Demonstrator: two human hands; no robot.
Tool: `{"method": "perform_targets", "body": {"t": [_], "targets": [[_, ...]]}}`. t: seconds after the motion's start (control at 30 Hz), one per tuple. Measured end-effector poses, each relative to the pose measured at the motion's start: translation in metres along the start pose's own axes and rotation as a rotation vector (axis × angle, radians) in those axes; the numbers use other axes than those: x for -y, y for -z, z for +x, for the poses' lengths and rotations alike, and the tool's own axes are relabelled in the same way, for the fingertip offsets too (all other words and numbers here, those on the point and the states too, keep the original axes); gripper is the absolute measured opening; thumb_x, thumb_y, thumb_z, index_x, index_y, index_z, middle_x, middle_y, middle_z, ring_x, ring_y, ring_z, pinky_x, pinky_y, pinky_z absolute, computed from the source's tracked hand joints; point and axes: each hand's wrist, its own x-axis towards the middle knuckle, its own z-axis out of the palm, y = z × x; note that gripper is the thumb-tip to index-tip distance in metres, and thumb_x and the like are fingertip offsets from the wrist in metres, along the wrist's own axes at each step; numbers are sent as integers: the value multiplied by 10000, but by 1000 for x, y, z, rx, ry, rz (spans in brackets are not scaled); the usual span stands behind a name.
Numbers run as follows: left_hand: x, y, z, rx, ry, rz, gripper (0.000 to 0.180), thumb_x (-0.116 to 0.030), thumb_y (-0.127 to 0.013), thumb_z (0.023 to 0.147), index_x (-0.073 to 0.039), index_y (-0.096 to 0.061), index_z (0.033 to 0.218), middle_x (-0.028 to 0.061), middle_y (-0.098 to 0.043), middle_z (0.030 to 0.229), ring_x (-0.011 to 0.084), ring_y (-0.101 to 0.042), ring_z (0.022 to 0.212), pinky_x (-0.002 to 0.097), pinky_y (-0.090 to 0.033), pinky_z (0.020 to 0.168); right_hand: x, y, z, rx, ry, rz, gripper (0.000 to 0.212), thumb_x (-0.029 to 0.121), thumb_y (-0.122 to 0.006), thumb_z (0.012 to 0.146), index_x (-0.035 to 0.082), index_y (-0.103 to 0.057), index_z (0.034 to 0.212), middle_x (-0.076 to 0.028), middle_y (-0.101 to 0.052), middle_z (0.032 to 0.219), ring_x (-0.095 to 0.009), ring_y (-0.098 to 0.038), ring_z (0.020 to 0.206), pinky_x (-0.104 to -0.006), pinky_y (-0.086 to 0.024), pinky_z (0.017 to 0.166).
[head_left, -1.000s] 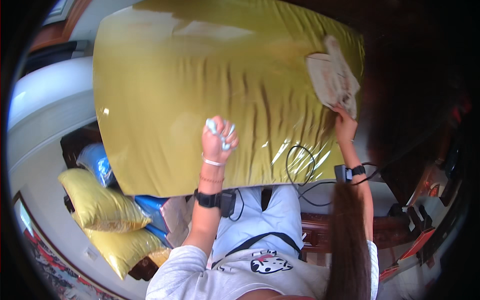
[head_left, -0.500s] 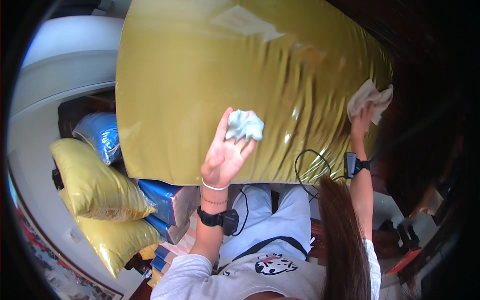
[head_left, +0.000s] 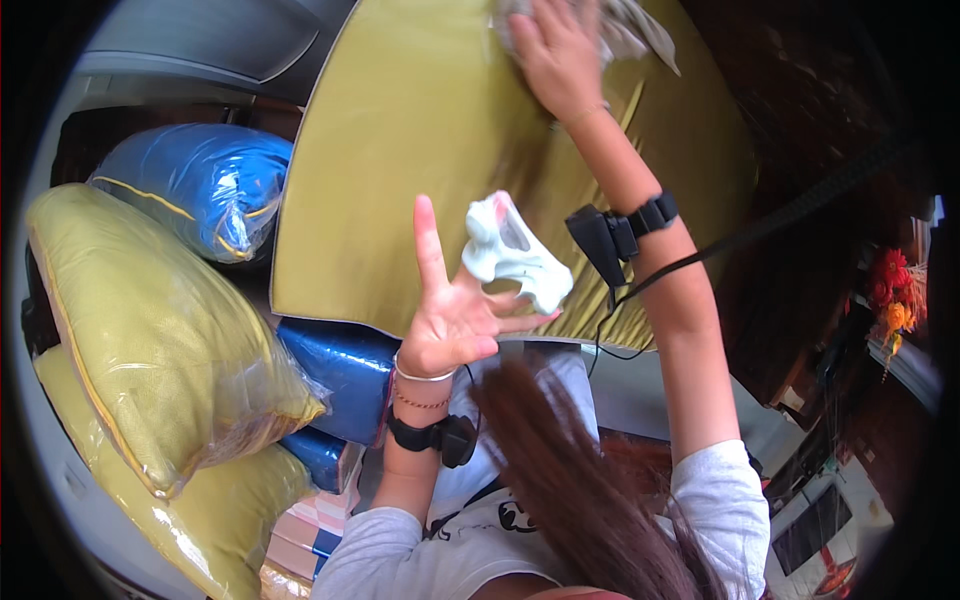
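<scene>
My left hand (head_left: 455, 315) is held up over the near edge of a yellow, plastic-covered padded panel (head_left: 390, 170), its fingers spread. Pale mint putty (head_left: 515, 262) with a pinkish spot clings to the farther fingers and stretches between them in strands, while the index finger and thumb are free of it. At the far side of the panel, my right hand (head_left: 560, 60) presses a whitish cloth (head_left: 635, 30) against the yellow surface and holds it there. Those fingertips are smeared by motion and partly cut off by the top edge.
To the left, yellow cushions (head_left: 160, 330) in clear wrapping are piled beside a blue wrapped cushion (head_left: 205, 180). Blue padded blocks (head_left: 340, 375) lie under the panel's near left corner. A black cable (head_left: 740, 235) runs from my right wrist. Red and orange flowers (head_left: 895, 290) are at the right.
My right hand has swept the cloth from the panel's right side to its far middle. The putty on my left hand has stretched from a lump into strands. The view has shifted.
</scene>
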Motion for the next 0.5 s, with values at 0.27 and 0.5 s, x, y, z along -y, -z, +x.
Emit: {"method": "perform_targets", "body": {"t": [0.27,0.5], "targets": [[-4,-10,17,53,-27,235,1143,226,-398,715,-464,300,1300,151,51,1498,367,-529,1085,436,-521,793,47,-2,4,261,325,276,471,248,-551,823,112,-483,1269,-108,-442,1334,-390,-321,1262,-454,-231,1076],[64,-31,61,-13,6,441,1147,187,-499,715,-368,281,1348,151,7,1499,246,-541,1033,340,-531,751,-45,72,-85,252,44,204,383,205,-554,838,139,-529,1215,-55,-472,1303,-389,-352,1234,-435,-310,1025]]}}
